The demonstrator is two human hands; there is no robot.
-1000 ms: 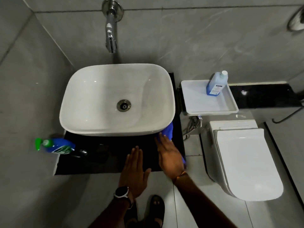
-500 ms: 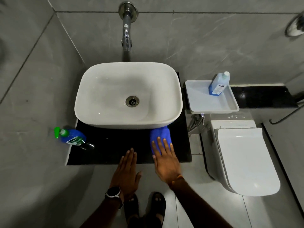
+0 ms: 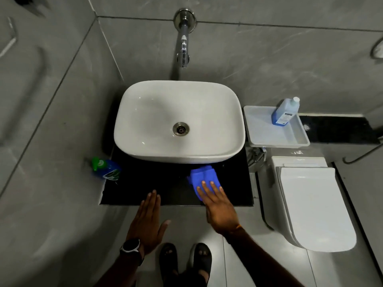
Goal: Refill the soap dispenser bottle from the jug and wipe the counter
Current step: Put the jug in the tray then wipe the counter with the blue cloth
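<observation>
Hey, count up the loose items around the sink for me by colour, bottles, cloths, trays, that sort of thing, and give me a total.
Blue: 2, the jug in the tray, the cloth under the right hand
Blue and green: 1, the dispenser bottle at the counter's left end
White: 1, the tray
Total: 4

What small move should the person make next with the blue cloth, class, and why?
Probably slide the right hand leftward, pushing the blue cloth across the black counter toward the soap bottle: the cloth sits at the counter's right side.
</observation>
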